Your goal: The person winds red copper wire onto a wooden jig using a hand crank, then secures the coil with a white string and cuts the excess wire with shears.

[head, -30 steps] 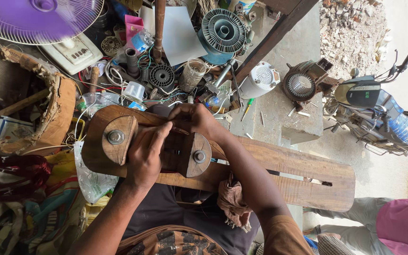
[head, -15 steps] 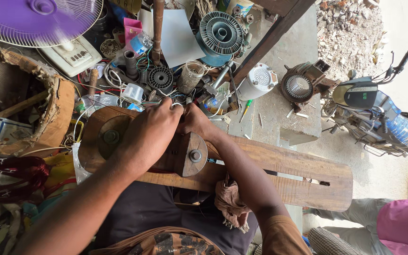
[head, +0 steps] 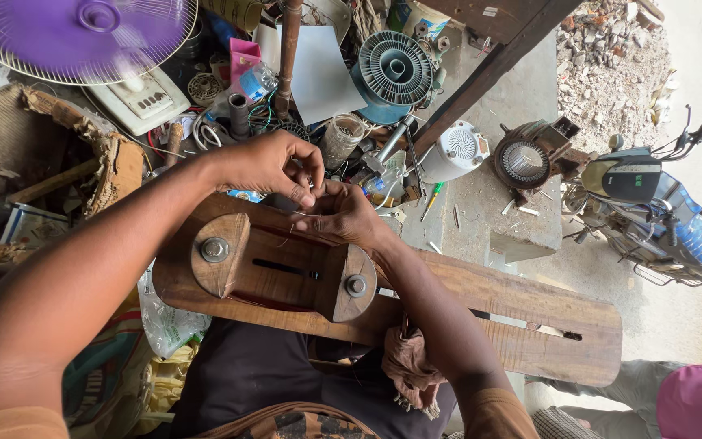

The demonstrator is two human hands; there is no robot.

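Note:
A long wooden board (head: 481, 305) lies across my lap, with two wooden blocks bolted on: a left block (head: 219, 252) and a right block (head: 349, 283). Thin copper wire (head: 245, 302) runs around the blocks. My left hand (head: 270, 167) is raised at the board's far edge, fingertips pinched on a fine strand of wire. My right hand (head: 339, 215) rests on the board's far edge just above the right block, its fingers closed against the left hand's fingertips on the same strand.
A purple fan (head: 83, 32) spins at top left over a cream control base (head: 136, 102). Fan motor parts, a blue-grey ribbed spool (head: 392, 75), a white motor housing (head: 458, 150) and a stator (head: 523, 161) crowd the bench. A motorbike (head: 660, 203) stands right. A brown rag (head: 406, 366) hangs below.
My left hand has lifted off the left block and moved up to the board's far edge, meeting the right hand. The left block and its bolt are now uncovered.

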